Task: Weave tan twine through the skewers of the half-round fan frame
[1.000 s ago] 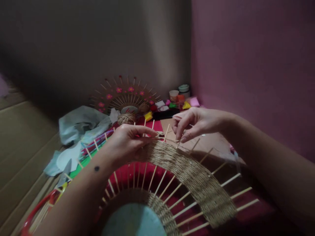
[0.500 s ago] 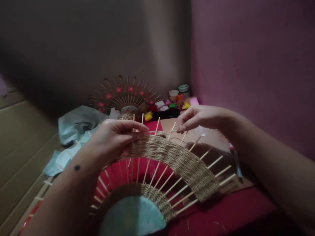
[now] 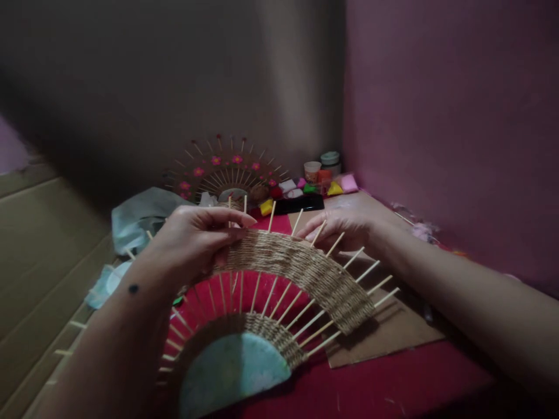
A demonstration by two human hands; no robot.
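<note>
I hold up a round craft piece: wooden sticks (image 3: 369, 271) fan out from a pale blue disc (image 3: 231, 372), and a woven band of tan twine (image 3: 305, 270) runs across them. My left hand (image 3: 192, 238) is closed on the top edge of the woven band, thumb and fingers pinching it near the upright sticks. My right hand (image 3: 345, 230) lies behind the sticks on the right, fingers curled against the band's upper edge; what they hold, if anything, is hidden.
A finished stick sunburst with pink flowers (image 3: 227, 169) leans on the back wall. Beside it are a ball of twine (image 3: 257, 192), small coloured packets (image 3: 334, 187), cups (image 3: 312, 170) and a black case (image 3: 299, 203). Pale cloth (image 3: 140, 218) lies left; brown cardboard (image 3: 384, 331) on red cloth.
My right hand pulled a strand of twine out to the right, then came back down behind the sticks. The piece was turned and lowered; my left hand kept its pinch on the band.
</note>
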